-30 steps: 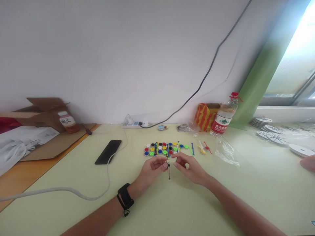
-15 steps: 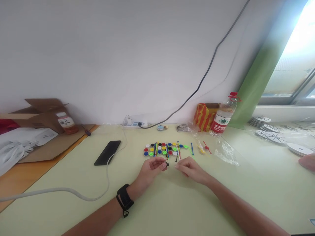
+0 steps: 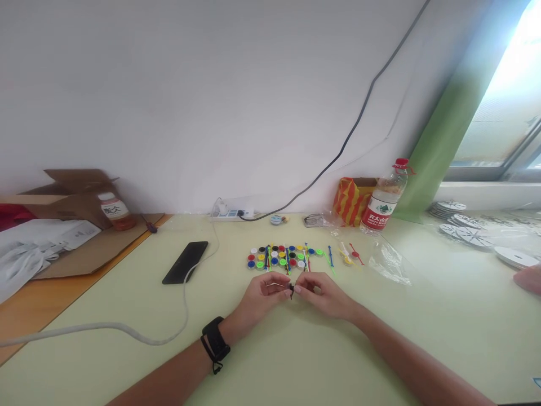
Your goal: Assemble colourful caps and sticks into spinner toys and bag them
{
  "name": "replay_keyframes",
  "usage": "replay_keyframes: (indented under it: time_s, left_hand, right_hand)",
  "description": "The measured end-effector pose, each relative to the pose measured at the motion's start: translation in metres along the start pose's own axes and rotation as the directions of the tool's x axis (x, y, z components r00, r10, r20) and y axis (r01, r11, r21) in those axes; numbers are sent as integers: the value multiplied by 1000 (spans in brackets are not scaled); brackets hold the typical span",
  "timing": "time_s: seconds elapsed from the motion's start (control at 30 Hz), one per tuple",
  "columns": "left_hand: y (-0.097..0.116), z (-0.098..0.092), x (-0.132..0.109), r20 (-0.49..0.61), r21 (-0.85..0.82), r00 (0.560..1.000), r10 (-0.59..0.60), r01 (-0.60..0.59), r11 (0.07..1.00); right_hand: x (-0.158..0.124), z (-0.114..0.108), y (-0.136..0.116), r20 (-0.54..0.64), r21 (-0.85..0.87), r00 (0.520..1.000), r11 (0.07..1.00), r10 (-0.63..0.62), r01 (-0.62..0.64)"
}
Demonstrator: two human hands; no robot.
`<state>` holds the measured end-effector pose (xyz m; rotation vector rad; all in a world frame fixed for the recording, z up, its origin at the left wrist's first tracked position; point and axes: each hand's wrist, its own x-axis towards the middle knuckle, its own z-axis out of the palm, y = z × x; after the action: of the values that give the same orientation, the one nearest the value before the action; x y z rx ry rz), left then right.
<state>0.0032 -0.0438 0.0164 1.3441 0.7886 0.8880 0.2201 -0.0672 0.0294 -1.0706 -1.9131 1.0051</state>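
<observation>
My left hand is closed in a pinch on a small black plastic piece. My right hand meets it from the other side, thumb and forefinger pinched at the same spot. A thin dark arrow-tipped stick seems to be in the right fingers, mostly covered by them. Just beyond both hands lie rows of small round discs in white, black, red, yellow, blue and green. Thin coloured arrow sticks lie among and beside the discs.
A black phone and a white cable lie on the left. At the back stand a power strip and a large water bottle. Printed white discs are stacked on the right, near another person's hand.
My right hand has moved left and closer, bringing its fingertips to the black piece in my left hand. The left hand has shifted only slightly.
</observation>
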Motion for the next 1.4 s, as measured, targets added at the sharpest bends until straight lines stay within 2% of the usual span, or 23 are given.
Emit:
replay_keyframes:
  time_s: [0.2,0.43,0.53,0.67,0.77,0.87,0.93,1.03,1.1,1.17,1.27,1.4]
  left_hand:
    - [-1,0,0,1,-12,1000,5,-5,1000]
    - [-4,1,-1,66,-45,997,37,-34,998]
    - [-2,2,0,43,39,999,20,-21,999]
    - [2,5,-1,27,103,1000,-4,2,995]
    - [5,6,-1,44,127,999,-31,25,992]
    - [8,7,-2,58,139,998,-39,31,990]
    - [9,7,-2,64,139,997,-38,29,990]
    - [9,7,-3,71,139,997,-39,29,990]
    - [8,7,-3,70,140,997,-42,32,990]
    - [8,7,-2,69,142,997,-47,37,989]
    - [9,8,-2,69,139,996,-50,40,989]
    - [10,8,-3,65,135,996,-59,50,990]
  right_hand:
    - [0,-1,2,7,-29,1000,1000,5,-4]
    - [0,1,3,46,16,999,1000,14,-15]
    - [2,-12,6,-17,-66,1000,998,-8,7]
    - [4,-51,22,-198,-292,980,956,-33,-27]
    - [1,-82,41,-293,-514,955,834,49,-200]
    - [-6,-104,60,-385,-688,906,601,175,-408]
    - [-9,-113,69,-435,-728,872,483,222,-486]
    - [-11,-120,78,-488,-737,843,411,226,-536]
    - [-9,-119,82,-495,-748,847,403,191,-528]
    - [-6,-115,85,-464,-767,874,429,142,-477]
    - [-1,-104,88,-352,-810,934,480,59,-336]
    - [4,-93,91,-235,-872,972,439,15,-217]
